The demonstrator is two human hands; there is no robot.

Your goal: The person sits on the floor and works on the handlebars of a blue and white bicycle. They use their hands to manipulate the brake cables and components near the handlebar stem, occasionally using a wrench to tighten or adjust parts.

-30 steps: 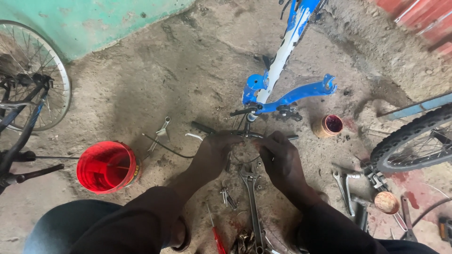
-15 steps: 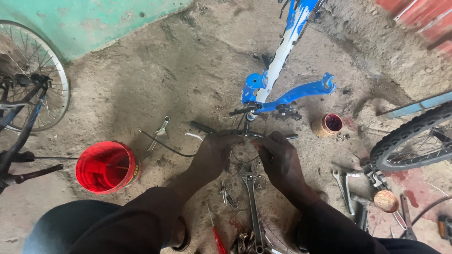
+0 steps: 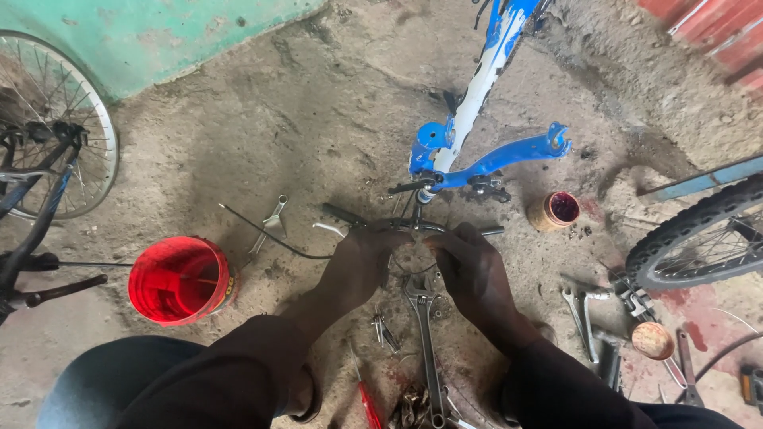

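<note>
A person is bent over the dirt floor [image 3: 238, 143] with both hands down low. The left hand [image 3: 367, 262] and the right hand [image 3: 469, 266] are side by side, close together, and both are curled around a round metal bike part [image 3: 409, 258] that lies between them. Most of that part is hidden by the fingers, so I cannot tell just how tight the grip is. A black bar [image 3: 350, 216] pokes out from behind the left hand, and a thin black cable [image 3: 270, 234] runs off to the left from there.

Just past the hands lies a blue and white bike frame [image 3: 477, 119], stretching up and away. A long grey wrench [image 3: 425, 334] lies on the floor just below the hands, between the person's arms. A red screwdriver [image 3: 367, 401] lies near it.

To the left sits a red bucket [image 3: 179, 280]. Farther left is a bike wheel with thin spokes [image 3: 60, 119]. To the right of the frame stands a small brown pot with dark red stuff inside [image 3: 555, 211]. A black knobby tyre [image 3: 699, 234] is at the right edge, with more metal tools [image 3: 584, 306] lying near it.
</note>
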